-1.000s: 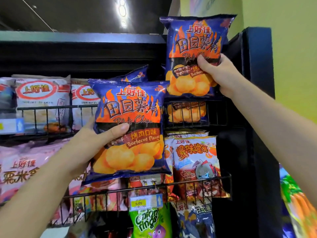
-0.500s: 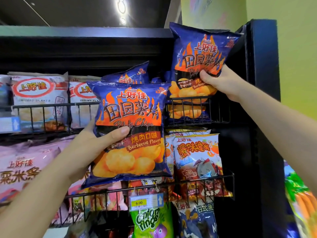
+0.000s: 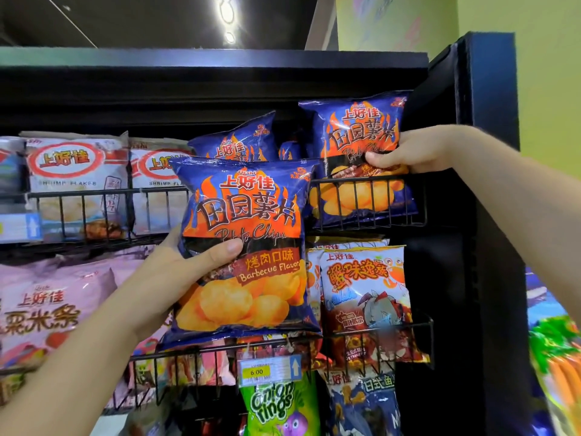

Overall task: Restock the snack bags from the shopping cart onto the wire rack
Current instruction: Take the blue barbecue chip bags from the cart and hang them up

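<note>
One barbecue chip bag (image 3: 355,136) is seated in the wire basket (image 3: 419,202) at upper right, pinched at its edge by the right hand (image 3: 418,152). A second bag (image 3: 248,221) is gripped by the left hand (image 3: 176,272) at centre frame. Shrimp flake bags (image 3: 75,171) are held in the upper-left basket (image 3: 94,191).

The left grip (image 3: 176,272) shows only its thumb on the front of the held chip bag (image 3: 248,212); its fingers are behind the bag. The right grip (image 3: 418,149) hides its fingers behind the second chip bag (image 3: 358,133), whose lower half sits behind the wire rack (image 3: 364,181). A third blue bag (image 3: 239,140) is mostly covered. The price tag (image 3: 267,369) has print too small to read. The onion rings bag (image 3: 279,407) is cut off by the bottom edge. The bag at the right edge (image 3: 553,357) is blurred.
</note>
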Motion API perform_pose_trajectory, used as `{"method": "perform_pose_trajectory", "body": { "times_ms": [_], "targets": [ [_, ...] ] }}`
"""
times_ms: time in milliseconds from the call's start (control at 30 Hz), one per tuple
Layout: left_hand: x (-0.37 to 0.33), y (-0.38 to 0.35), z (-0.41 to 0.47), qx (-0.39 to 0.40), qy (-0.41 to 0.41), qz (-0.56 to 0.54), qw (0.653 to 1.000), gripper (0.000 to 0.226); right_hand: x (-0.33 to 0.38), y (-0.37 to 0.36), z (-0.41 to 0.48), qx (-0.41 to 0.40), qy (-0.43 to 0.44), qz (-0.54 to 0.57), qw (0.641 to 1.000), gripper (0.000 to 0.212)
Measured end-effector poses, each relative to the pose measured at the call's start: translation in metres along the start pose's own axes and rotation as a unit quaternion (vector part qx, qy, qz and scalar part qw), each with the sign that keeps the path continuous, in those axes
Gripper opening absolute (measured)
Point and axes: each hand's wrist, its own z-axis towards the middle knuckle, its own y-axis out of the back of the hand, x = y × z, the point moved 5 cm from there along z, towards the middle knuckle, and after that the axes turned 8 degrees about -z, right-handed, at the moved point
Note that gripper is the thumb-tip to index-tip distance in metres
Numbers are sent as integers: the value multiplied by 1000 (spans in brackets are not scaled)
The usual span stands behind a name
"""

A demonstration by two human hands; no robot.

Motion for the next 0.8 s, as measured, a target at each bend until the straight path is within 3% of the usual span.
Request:
{"method": "perform_pose_trajectory", "body": {
  "times_ms": [67,300,400,500,633,733,800],
  "targets": [
    [1,-1,-1,1,8,-18,1000,105,-1,2,0,19,-23,-8,1000,57],
    [4,-2,-3,-1,12,-47,999,109,4,-7,-16,-34,-36,-91,995,70],
    [4,-6,-5,1,11,-52,999,109,-3,-9,-18,-150,-24,-116,982,76],
    [2,-9,-5,2,5,-55,998,107,-7,-18,-28,-261,-13,-90,961,65],
    [0,-14,-9,0,2,-61,998,103,-7,-31,-41,-320,-12,-65,945,66],
    [-1,-17,-10,-10,7,-71,997,80,-8,-38,-52,-373,0,-53,926,65],
    [-2,-18,-6,-9,9,-67,998,77,-7,-43,-60,-410,8,-55,911,65]
  ]
}}
